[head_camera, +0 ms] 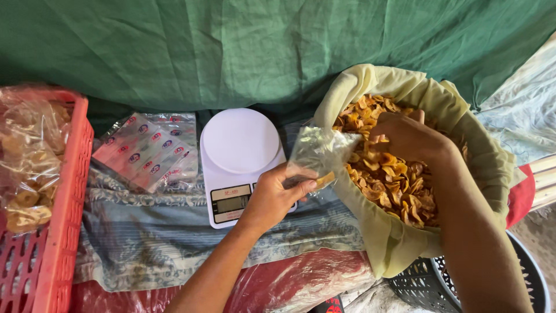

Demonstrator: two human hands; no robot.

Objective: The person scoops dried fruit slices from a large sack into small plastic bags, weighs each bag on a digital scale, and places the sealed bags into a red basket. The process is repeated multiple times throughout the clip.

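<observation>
The left hand [272, 194] pinches a small clear bag [320, 152] beside the white scale [237, 162]. The right hand [408, 136] is curled down in the cloth sack [405, 243], grabbing yellow chips [394, 179]. A red crate [63, 203] sits at the left.

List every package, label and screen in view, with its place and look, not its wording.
Clear pouch: held open by the left hand, beside the chip sack.
Empty pouches: flat stack left of the scale, clear with red-and-blue round labels.
Scale screen: grey rectangle on the white scale's front.
Filled bags: clear, in the red crate, far left.
</observation>
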